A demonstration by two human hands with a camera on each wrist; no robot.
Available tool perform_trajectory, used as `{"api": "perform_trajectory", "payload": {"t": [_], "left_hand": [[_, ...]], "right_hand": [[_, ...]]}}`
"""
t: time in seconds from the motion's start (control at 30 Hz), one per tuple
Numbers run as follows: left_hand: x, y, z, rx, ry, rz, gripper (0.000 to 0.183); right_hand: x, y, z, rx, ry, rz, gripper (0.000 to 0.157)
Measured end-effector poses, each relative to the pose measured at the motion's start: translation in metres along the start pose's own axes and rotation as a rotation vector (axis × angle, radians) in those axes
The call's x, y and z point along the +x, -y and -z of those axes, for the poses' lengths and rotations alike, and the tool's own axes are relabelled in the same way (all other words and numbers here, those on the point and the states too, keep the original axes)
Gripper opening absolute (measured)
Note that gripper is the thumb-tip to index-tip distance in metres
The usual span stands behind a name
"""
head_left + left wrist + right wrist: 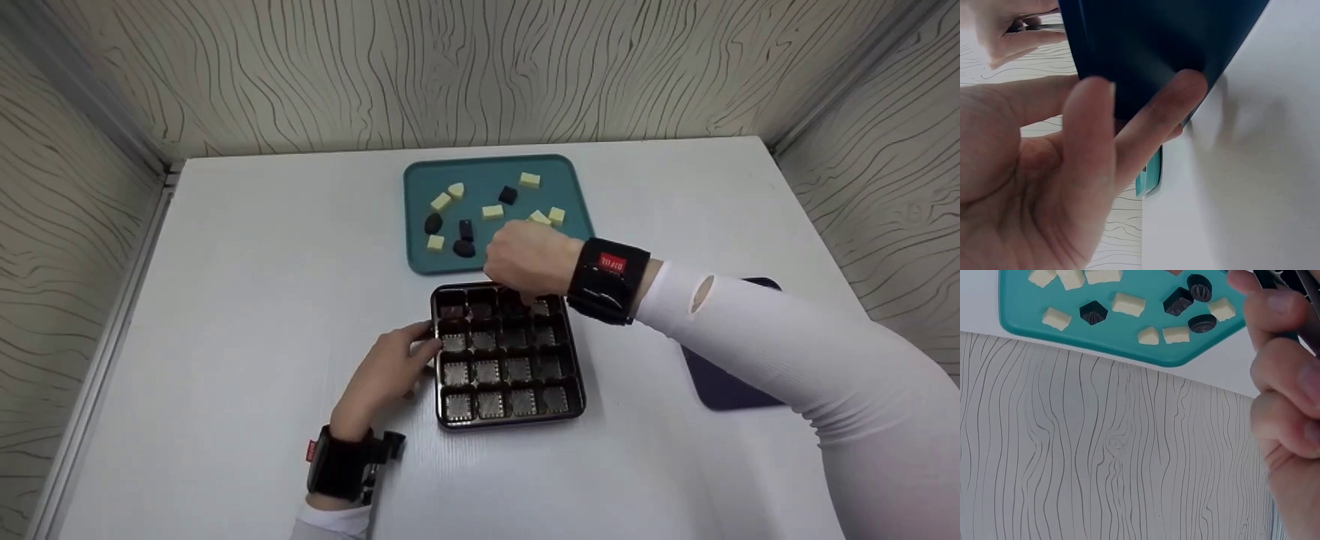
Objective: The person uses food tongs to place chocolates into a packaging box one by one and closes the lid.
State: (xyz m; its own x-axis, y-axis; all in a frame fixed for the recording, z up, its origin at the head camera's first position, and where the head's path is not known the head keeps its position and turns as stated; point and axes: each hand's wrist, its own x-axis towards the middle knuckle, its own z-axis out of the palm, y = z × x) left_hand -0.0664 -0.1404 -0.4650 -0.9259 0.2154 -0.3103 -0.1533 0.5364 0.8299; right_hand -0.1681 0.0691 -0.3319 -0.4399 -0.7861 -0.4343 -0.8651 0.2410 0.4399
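Note:
A black compartment box [510, 421] stands on the white table, with dark chocolates [452, 312] in its far row. Along its left side my left hand [384, 369] rests with fairly straight fingers, the thumb tip at the rim. Those fingers [1157, 115] touch the dark side wall in the left wrist view. My right hand [531, 259] is over the box's far right part, its fingers curled in the right wrist view. They pinch a thin tool with a metallic strip [1047, 27]; I cannot tell its exact kind. The tool's tip is hidden.
Behind the box lies a teal tray [417, 180] with several white chocolates [492, 212] and dark chocolates [1203, 323]. A dark purple flat piece [724, 382] lies at right, partly under my right sleeve. Wood-grain panels [450, 75] border the table [262, 262].

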Motion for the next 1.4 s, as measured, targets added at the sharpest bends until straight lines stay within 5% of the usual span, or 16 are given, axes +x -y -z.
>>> {"api": "perform_trajectory", "payload": {"t": [0.17,0.43,0.7,1.0,1.4], "left_hand": [[-0.001,-0.001,0.0,-0.004,0.002,0.001,0.042],[-0.002,-0.002,0.001,-0.014,0.014,0.014,0.044],[0.0,-0.002,0.0,0.006,0.001,0.018,0.046],[-0.001,-0.002,0.0,-0.011,-0.001,0.023,0.047],[0.001,0.001,0.0,0.001,0.003,-0.009,0.044]], "right_hand": [[-0.004,-0.003,0.004,0.014,0.009,-0.013,0.028],[-0.025,-0.021,0.012,0.157,0.037,-0.092,0.054],[-0.044,-0.039,-0.025,0.418,-0.268,-0.291,0.058],[-0.033,-0.041,-0.057,0.595,-0.278,-0.498,0.044],[0.006,-0.038,-0.064,0.698,-0.222,-0.536,0.066]]}}
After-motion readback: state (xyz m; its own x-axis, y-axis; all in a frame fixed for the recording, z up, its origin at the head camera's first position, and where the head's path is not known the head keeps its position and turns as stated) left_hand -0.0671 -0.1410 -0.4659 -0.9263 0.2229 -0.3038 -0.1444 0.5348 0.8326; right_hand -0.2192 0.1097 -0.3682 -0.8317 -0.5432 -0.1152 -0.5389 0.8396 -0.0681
